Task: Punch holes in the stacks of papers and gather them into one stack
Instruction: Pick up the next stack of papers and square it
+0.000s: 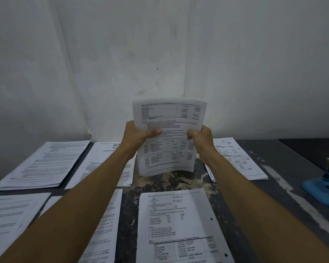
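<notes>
I hold one stack of printed papers [168, 137] upright above the middle of the table, its lower edge just over the tabletop. My left hand [139, 134] grips its left edge, thumb across the front. My right hand [199, 136] grips the right edge with curled fingers. A blue hole punch [323, 188] sits at the right edge of the view, apart from both hands. A stack with two punched holes along its right side [180, 226] lies flat in front of me.
More paper stacks lie flat on the dark worn table [254, 186]: far left [44, 164], behind my left arm [103, 164], far right [237, 158], near left [10, 217] and under my left forearm [106, 224]. A white wall stands right behind the table.
</notes>
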A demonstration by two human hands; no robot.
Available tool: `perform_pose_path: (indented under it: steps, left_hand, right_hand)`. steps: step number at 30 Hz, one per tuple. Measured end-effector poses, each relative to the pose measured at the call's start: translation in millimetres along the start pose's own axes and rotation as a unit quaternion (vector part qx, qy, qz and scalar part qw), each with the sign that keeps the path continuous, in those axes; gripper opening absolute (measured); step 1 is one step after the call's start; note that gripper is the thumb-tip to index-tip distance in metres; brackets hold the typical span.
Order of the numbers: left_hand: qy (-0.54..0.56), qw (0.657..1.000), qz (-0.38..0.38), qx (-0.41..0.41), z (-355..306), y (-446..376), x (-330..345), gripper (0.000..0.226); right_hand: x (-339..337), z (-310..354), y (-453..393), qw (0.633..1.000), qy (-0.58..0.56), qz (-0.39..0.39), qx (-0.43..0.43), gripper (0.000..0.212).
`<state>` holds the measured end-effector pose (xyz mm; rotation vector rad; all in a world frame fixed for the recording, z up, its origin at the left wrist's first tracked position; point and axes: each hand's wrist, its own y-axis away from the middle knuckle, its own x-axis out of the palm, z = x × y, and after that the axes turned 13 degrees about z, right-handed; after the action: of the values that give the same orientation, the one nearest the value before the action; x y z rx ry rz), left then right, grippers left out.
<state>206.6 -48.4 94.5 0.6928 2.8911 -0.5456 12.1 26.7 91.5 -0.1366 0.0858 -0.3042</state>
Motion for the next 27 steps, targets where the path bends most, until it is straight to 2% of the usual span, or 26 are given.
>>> perform_pose_path:
  steps: [9,15,18,21,27]
  left_hand:
    - [0.005,1.0,-0.004,0.0,0.7,0.4,0.3,0.03]
    - [0.001,1.0,-0.017,0.007,-1.3,-2.2,0.2,0.032]
    - [-0.003,1.0,-0.011,-0.009,8.4,1.5,1.7,0.032]
    - [0.009,1.0,-0.011,-0.004,8.1,5.2,4.7,0.028]
    - [0.041,0.999,-0.019,0.012,-18.1,-1.3,1.5,0.03]
  right_hand:
    - [0.6,2.7,1.2,1.0,0.008,0.006,0.011,0.022]
    - [0.8,3.3,-2.2,1.0,0.007,-0.016,-0.005,0.017]
    - [-0.4,-8.4,-1.7,1.0,0.003,-0.01,0.02,0.015]
    - [-2.9,-16.6,-0.6,1.0,0.007,-0.001,0.025,0.02]
    - [-18.2,3.5,0.3,0.998,0.047,0.015,-0.025,0.03]
